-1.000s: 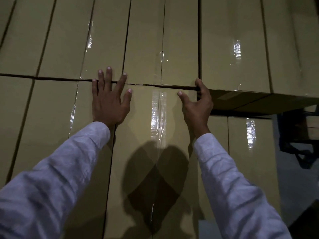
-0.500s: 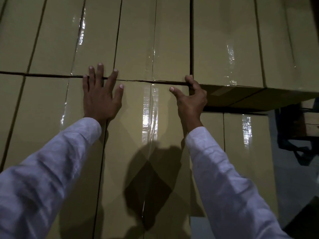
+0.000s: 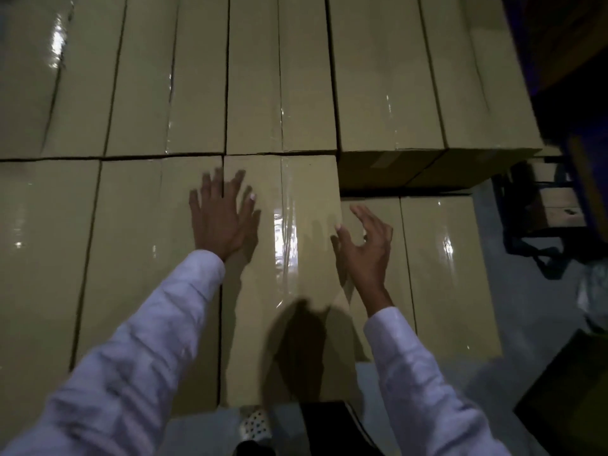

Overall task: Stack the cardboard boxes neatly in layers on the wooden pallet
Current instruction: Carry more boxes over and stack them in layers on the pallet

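Tan cardboard boxes sealed with clear tape fill the view in tight rows. The nearest top-layer box [image 3: 289, 274] lies lengthwise in front of me. My left hand [image 3: 222, 220] rests flat with spread fingers over the seam between this box and the neighbouring box [image 3: 144, 258] on its left. My right hand [image 3: 365, 245] hovers with fingers apart just beyond the box's right edge, holding nothing, above a lower box [image 3: 441, 274]. A far row of boxes [image 3: 279, 77] butts against the near row. The pallet is hidden.
A step down to the lower layer lies at the right, under the far top boxes [image 3: 388, 169]. A dark metal frame [image 3: 539, 225] stands on the grey floor [image 3: 526, 317] at the right. My feet and a dark object [image 3: 325, 426] are at the bottom.
My right hand has let go of the box's far right corner and drawn back, fingers apart. My left hand has stayed flat on the seam. The camera has pulled back and shows more boxes.
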A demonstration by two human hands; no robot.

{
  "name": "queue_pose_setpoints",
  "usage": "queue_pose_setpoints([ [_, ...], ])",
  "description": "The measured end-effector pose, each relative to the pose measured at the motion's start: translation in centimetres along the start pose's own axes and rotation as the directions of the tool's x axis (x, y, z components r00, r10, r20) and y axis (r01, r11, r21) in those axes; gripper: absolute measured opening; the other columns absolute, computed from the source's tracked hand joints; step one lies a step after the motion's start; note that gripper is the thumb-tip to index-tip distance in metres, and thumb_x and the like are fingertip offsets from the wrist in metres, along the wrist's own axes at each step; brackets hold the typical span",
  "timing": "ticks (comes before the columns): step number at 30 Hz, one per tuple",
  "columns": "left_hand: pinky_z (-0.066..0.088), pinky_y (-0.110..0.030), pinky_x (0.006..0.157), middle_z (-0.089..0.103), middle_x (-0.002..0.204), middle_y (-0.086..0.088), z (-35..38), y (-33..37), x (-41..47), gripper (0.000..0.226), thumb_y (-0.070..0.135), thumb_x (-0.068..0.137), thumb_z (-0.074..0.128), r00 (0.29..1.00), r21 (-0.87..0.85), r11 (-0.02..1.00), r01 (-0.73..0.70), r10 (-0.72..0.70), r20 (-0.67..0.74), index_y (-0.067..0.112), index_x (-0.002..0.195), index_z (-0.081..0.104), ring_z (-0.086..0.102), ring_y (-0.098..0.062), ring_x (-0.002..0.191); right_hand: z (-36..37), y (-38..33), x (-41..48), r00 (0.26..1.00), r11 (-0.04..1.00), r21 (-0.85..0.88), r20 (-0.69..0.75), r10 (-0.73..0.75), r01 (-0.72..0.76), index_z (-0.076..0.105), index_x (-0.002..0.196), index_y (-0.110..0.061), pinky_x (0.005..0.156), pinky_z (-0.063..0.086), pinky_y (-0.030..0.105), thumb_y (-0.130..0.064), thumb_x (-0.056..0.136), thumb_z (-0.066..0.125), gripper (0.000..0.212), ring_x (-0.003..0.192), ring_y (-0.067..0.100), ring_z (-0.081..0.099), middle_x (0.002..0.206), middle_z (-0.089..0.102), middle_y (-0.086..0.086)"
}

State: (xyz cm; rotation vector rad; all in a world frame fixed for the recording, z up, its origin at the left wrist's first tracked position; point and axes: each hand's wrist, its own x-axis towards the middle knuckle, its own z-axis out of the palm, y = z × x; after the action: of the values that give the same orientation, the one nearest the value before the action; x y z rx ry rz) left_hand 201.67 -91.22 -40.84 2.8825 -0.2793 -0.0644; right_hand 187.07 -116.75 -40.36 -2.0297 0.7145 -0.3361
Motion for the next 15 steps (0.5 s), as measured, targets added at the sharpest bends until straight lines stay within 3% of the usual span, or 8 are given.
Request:
queue_pose_setpoints([
  [4,0.032,-0.054,0.121,0.047,0.163,-0.007,-3.2,1.9,-11.1,0.051,0.055,0.109,0.046,1.000,-0.160,0.987,0.000,-0.001,-0.002,0.037,0.157,0.047,0.033,-0.033,0.156,-4.6,-1.3,-7.6,0.999,0.998,-0.057,0.008,-0.037,0.037,0.068,0.140,-0.034,0.105,0.053,0.055,-0.027,0.098,0.077,0.044,0.140,0.018,0.046,0.151,0.059,-0.014],
  [6,0.036,-0.053,0.119,0.053,0.158,-0.006,-4.6,2.0,-16.7,0.046,0.052,0.109,0.047,1.000,-0.237,0.971,-0.007,0.005,-0.008,0.033,0.150,0.056,0.038,-0.033,0.153,-6.6,-2.3,-11.6,0.995,0.991,-0.087,0.017,-0.097,0.098,0.073,0.134,-0.034,0.106,0.052,0.047,-0.023,0.098,0.078,0.038,0.135,0.019,0.048,0.149,0.061,-0.016],
  [9,0.037,-0.052,0.117,0.056,0.155,-0.002,-7.0,1.4,-24.8,0.038,0.049,0.107,0.052,0.998,-0.327,0.944,-0.052,0.061,0.017,0.034,0.139,0.067,0.042,-0.032,0.150,-8.7,-3.3,-18.2,0.973,0.957,-0.179,0.092,-0.214,0.227,0.077,0.127,-0.033,0.110,0.041,0.020,-0.019,0.097,0.078,0.033,0.129,0.023,0.052,0.147,0.063,-0.015],
  [13,0.037,-0.050,0.115,0.062,0.149,0.003,-10.5,-1.4,-33.4,0.034,0.050,0.106,0.052,0.986,-0.389,0.910,-0.139,0.164,0.032,0.037,0.130,0.073,0.045,-0.029,0.147,-10.5,-4.0,-26.9,0.960,0.941,-0.197,0.123,-0.253,0.274,0.078,0.125,-0.032,0.109,0.034,0.015,-0.020,0.097,0.078,0.031,0.126,0.021,0.053,0.149,0.062,-0.015],
  [15,0.038,-0.050,0.115,0.066,0.145,0.002,-11.6,-3.3,-36.6,0.035,0.049,0.106,0.051,0.990,-0.437,0.891,-0.122,0.143,0.016,0.034,0.127,0.076,0.048,-0.029,0.143,-11.1,-4.1,-31.2,0.967,0.955,-0.168,0.120,-0.226,0.244,0.079,0.123,-0.031,0.108,0.034,0.014,-0.019,0.096,0.079,0.030,0.127,0.020,0.051,0.149,0.063,-0.014],
])
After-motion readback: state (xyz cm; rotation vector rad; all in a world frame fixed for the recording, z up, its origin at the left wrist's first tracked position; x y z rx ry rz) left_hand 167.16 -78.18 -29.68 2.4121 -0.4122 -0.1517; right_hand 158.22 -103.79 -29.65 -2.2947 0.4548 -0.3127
